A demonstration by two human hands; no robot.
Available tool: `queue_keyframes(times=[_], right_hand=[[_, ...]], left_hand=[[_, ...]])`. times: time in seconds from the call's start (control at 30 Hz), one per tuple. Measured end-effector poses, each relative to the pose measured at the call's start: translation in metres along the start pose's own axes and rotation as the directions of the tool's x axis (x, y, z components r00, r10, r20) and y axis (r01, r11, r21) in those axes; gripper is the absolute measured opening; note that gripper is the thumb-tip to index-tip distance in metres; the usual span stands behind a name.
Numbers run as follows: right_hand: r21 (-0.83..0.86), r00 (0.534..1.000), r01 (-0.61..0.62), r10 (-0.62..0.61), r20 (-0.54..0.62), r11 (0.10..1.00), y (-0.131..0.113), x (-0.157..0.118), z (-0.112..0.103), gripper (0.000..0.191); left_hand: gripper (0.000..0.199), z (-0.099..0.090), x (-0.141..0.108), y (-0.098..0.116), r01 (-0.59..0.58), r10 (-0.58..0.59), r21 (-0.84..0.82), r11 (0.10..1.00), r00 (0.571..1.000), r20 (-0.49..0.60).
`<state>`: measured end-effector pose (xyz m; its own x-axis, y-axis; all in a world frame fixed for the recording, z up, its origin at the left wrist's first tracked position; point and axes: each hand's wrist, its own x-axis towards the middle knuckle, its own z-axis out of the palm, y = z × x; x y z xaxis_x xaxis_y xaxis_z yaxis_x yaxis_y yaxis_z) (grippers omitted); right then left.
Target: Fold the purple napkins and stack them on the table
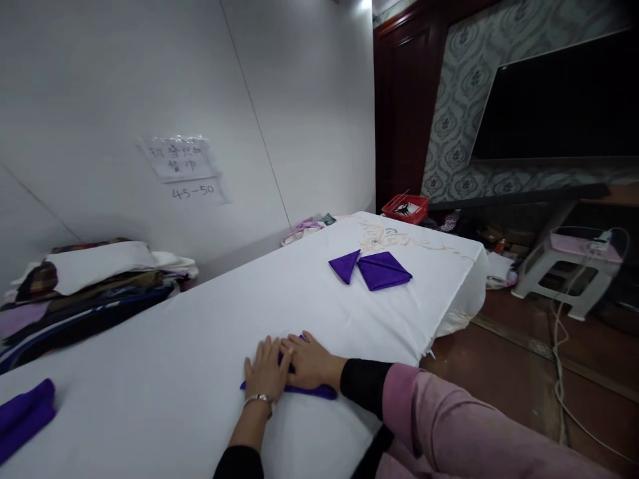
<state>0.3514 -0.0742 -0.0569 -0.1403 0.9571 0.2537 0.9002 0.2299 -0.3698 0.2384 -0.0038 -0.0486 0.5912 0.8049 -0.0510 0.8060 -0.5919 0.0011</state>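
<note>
Both hands are pressed down on a folded purple cloth napkin [319,391] near the front of the white-covered table [200,359]. My left hand [266,367] wears a bracelet and lies over the napkin's left part, fingers stretched out. Beside it and touching it, my right hand [310,361] rests across the napkin's upper part with its fingers pointing left. The two hands hide most of the napkin; its lower edge and a small upper tip show. Farther back lie a folded purple triangle [345,266] and a larger folded purple napkin [384,271].
More purple cloth [24,416] lies at the table's left. A pile of folded clothes [100,293] stands by the white wall. At the back is a red basket [407,209]. On the right, a stool [574,266] carries a power strip, its cable trailing over the floor.
</note>
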Motion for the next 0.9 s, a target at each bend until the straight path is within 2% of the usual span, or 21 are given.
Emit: queue_keyframes(times=[0.07,0.13,0.33,0.6,0.77,0.9], right_hand=[[0.000,1.000,0.000,0.000,0.010,1.000,0.002,0.001,0.002,0.073],[-0.004,1.000,0.000,0.000,0.018,1.000,0.004,0.001,0.005,0.074],[-0.003,1.000,0.002,-0.002,-0.001,1.000,0.006,0.001,0.009,0.075],[0.026,1.000,-0.006,0.006,0.019,1.000,0.006,0.001,0.008,0.072],[0.023,1.000,-0.017,0.017,0.026,1.000,0.005,0.000,0.006,0.071],[0.013,1.000,-0.014,0.014,0.019,1.000,0.006,0.001,0.007,0.069]], left_hand=[[0.048,0.007,0.000,-0.006,-0.001,-0.001,0.027,1.000,0.998,0.056],[0.048,0.012,0.000,-0.013,-0.006,0.004,0.030,1.000,0.998,0.067],[0.055,0.017,0.008,-0.027,0.203,-0.200,-0.058,0.978,0.979,0.050],[0.062,0.023,0.009,-0.056,0.366,-0.365,-0.140,0.920,0.930,0.029],[0.065,0.031,0.014,-0.078,0.375,-0.382,-0.193,0.907,0.924,0.000],[0.062,0.034,0.018,-0.086,0.374,-0.393,-0.229,0.899,0.919,-0.040]])
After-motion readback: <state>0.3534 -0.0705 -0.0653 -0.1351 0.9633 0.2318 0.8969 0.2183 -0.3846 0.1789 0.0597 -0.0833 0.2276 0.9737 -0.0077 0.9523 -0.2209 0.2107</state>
